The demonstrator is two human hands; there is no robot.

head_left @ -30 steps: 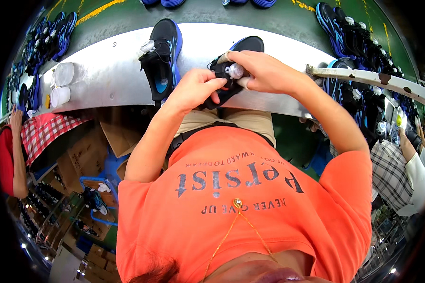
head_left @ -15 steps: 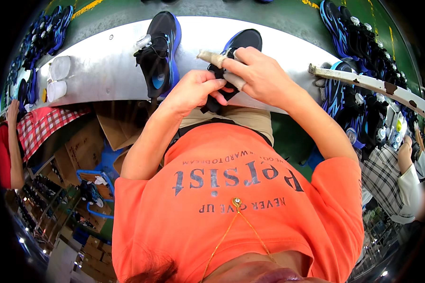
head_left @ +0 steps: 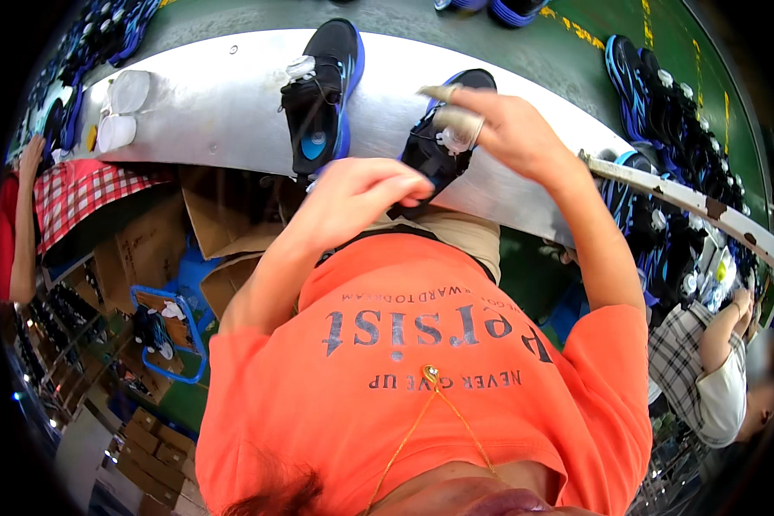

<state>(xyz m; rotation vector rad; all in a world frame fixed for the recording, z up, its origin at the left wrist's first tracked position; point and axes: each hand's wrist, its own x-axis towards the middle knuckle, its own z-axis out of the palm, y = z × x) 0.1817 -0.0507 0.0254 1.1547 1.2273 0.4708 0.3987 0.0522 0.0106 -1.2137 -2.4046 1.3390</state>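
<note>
A black running shoe (head_left: 434,163) with a blue sole lies on the metal bench just in front of me, toe pointing away. On its upper sits a whitish piece (head_left: 449,142). My right hand (head_left: 520,138) is over the shoe's right side, with tan covers on two outstretched fingers and nothing visibly held. Near the shoe's heel, my left hand (head_left: 365,193) has its fingers curled in; whether they hold anything is hidden. A matching shoe (head_left: 322,112) stands to the left, with a white piece (head_left: 301,67) by its laces.
Two clear plastic tubs (head_left: 129,92) stand on the bench (head_left: 206,95) at left. A worn white rail (head_left: 697,193) runs along the right, beside rows of shoes (head_left: 662,95). Cardboard boxes (head_left: 146,249) lie below the bench at left. Other people work at both sides.
My hands have moved apart: the left pulled back toward me and curled, the right lifted off to the right. The shoe's whitish piece now shows. The whole view has shifted slightly.
</note>
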